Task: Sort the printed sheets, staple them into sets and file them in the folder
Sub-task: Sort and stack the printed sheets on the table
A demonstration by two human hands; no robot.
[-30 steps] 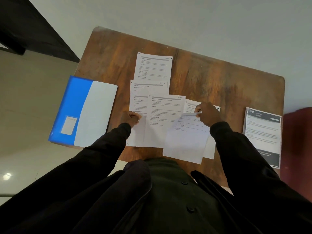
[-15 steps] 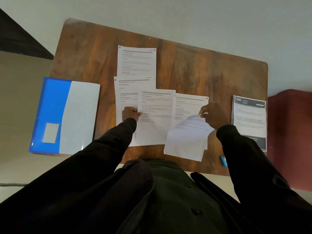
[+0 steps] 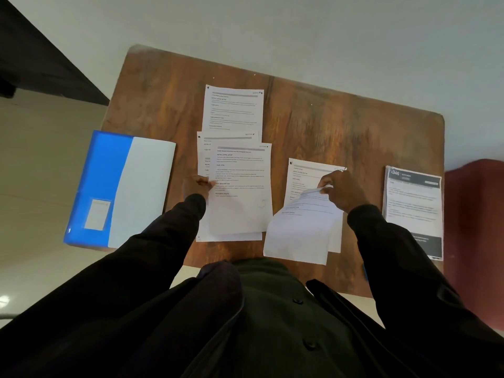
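A sheet atop the pile at the table's middle is pinched at its left edge by the left hand. A curled sheet near the front edge is gripped at its top by the right hand. The folder is laid closed at the left edge.

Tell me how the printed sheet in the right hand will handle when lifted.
Probably floppy: the white printed paper sheet bows where the right hand pinches its top edge. Likely very light, since one pinch raises that end.
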